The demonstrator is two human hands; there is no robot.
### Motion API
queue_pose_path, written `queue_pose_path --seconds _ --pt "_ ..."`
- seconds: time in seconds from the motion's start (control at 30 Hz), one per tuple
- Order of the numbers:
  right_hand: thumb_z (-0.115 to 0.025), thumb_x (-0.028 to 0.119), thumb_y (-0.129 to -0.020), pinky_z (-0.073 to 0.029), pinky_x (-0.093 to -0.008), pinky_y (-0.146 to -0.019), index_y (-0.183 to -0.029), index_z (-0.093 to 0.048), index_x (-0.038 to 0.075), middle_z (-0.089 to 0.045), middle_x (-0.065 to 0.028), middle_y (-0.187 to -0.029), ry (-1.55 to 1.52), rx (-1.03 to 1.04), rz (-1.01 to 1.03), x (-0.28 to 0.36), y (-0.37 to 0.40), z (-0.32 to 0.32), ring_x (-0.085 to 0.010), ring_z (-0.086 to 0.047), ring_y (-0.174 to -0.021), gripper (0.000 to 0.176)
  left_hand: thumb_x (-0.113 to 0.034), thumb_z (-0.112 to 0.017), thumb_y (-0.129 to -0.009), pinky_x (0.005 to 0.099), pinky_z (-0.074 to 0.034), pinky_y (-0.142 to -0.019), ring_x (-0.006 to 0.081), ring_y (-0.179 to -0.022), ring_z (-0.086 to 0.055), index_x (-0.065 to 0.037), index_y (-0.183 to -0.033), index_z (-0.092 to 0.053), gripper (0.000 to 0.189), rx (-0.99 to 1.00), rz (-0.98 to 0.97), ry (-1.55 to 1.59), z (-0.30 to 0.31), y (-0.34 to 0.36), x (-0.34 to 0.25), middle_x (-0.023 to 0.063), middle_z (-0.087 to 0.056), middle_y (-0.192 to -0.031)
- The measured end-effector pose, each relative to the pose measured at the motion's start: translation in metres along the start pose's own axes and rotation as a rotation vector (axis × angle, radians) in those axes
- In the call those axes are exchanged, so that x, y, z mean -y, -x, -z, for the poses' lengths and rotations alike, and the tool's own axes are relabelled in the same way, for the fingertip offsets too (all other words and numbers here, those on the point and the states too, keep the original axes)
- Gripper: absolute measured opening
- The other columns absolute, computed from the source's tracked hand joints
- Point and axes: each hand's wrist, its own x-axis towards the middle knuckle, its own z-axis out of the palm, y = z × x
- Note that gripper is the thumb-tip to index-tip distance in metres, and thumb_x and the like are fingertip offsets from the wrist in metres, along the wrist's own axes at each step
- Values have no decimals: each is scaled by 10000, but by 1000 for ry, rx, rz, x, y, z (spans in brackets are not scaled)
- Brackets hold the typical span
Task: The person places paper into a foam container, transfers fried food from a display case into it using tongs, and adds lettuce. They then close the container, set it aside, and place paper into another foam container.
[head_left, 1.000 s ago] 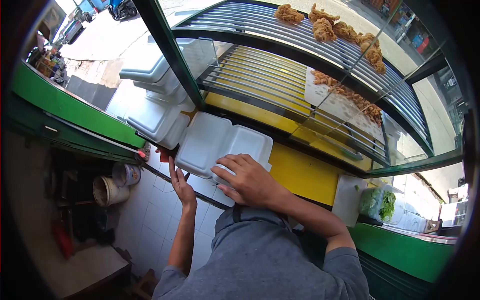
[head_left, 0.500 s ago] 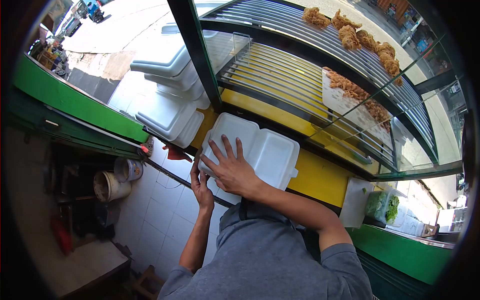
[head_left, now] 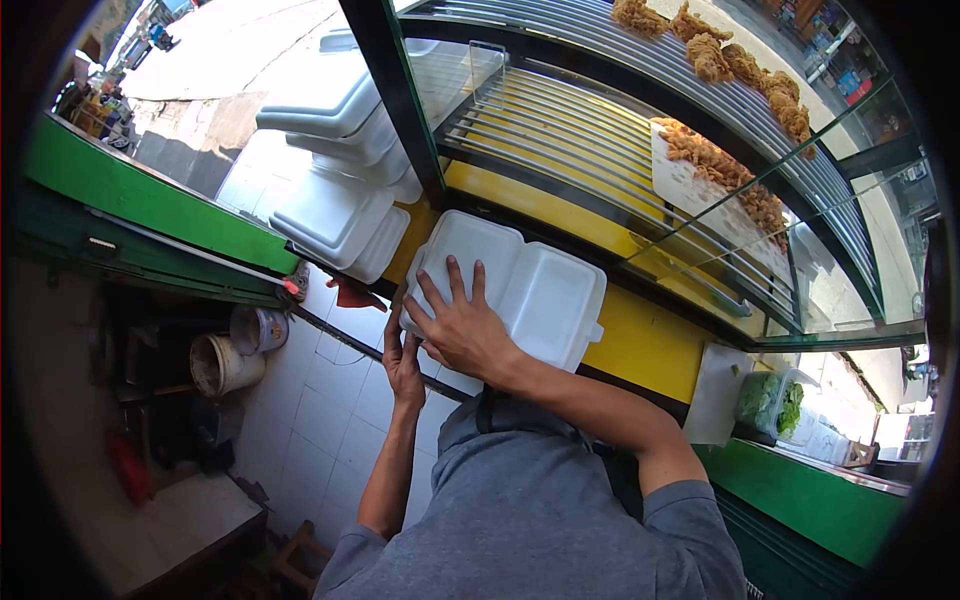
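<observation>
A white foam takeaway box lies opened out on the yellow counter, its two halves side by side. My right hand rests on the left half, palm down with fingers stretched and spread. At the box's near left edge is my left hand, its fingers upright and gripping the rim from the side. Part of the left half is hidden beneath my right hand. The right half shows a bare, shallow inside.
White foam boxes are stacked at the left. Beyond the box stands a glass display case with metal racks, fried chicken on top and smaller fried pieces below. Leafy greens sit in a clear tub at right.
The view has shifted slightly. Both hands keep nearly the same hold on the foam box, the right one still spread over its left half.
</observation>
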Motion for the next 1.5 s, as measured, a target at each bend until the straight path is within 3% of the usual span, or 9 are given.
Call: queue_pose_path --seconds 0.2,0.3,0.6,0.7,0.8,0.9,1.0,1.4,1.5 --pt "-680 376 -812 -210 -766 -1013 -1367 -494 133 -381 -210 -1470 -9 -17 -8 0 -1 0 -561 -314 -1330 634 -122 -505 -996 380 -292 -1139 212 -1377 -351 -75 -1441 -405 459 49 -73 -169 -2 -4 -3 86 -426 -1464" --pt "-674 367 -815 -215 -772 -1004 -1366 -493 129 -384 -211 -1466 -22 -5 -3 0 -1 2 -567 -316 -1325 627 -128 -487 -999 379 -275 -1144 216 -1384 -337 -61 -1445 -389 461 43 43 12 -5 -3 -10 92 -406 -1477" --pt "-684 357 -771 -246 -803 -955 -1317 -514 130 -414 -178 -1440 58 30 -41 8 -13 -5 -551 -321 -1329 615 -148 -413 -1022 352 -302 -1110 216 -1327 -390 3 -1449 -301 467 96 -96 -220 9 -7 6 139 -404 -1433" --pt "-687 348 -755 -254 -823 -931 -1242 -571 99 -485 -177 -1360 74 118 50 3 -26 -7 -505 -364 -1320 559 -155 -426 -1015 337 -336 -1077 202 -1268 -437 17 -1426 -334 455 65 -117 -183 10 -8 10 128 -439 -1386" --pt "-704 322 -722 -267 -837 -912 -1146 -643 58 -573 -172 -1244 42 305 179 -4 -45 20 -464 -430 -1283 502 -130 -460 -999 358 -276 -1120 230 -1333 -387 23 -1399 -384 434 -2 -118 -275 16 -10 17 150 -458 -1393" --pt "-716 283 -675 -195 -864 -921 -950 -747 90 -648 -126 -1054 -18 323 182 -2 -53 15 -441 -481 -1214 338 -173 -468 -995 294 -385 -1011 155 -1166 -481 26 -1307 -441 370 -8 -138 -212 16 -10 19 89 -504 -1259" --pt "-722 270 -671 -207 -866 -909 -925 -755 88 -648 -125 -1018 -22 307 187 -1 -53 14 -425 -511 -1173 315 -178 -466 -998 285 -380 -1007 145 -1158 -480 19 -1287 -448 350 -21 -152 -244 13 -10 18 80 -511 -1237" --pt "-710 271 -720 -208 -871 -902 -989 -731 68 -627 -133 -1059 19 303 152 7 -54 14 -407 -518 -1156 337 -191 -451 -1012 289 -361 -1022 149 -1188 -470 15 -1309 -442 362 -7 -222 -209 20 -9 31 81 -510 -1265" --pt "-724 287 -721 -226 -861 -905 -1103 -665 74 -598 -131 -1135 35 358 185 4 -53 23 -399 -512 -1166 441 -180 -434 -1012 294 -355 -1041 163 -1218 -464 23 -1329 -430 377 -18 -211 -172 17 -9 32 97 -499 -1306"
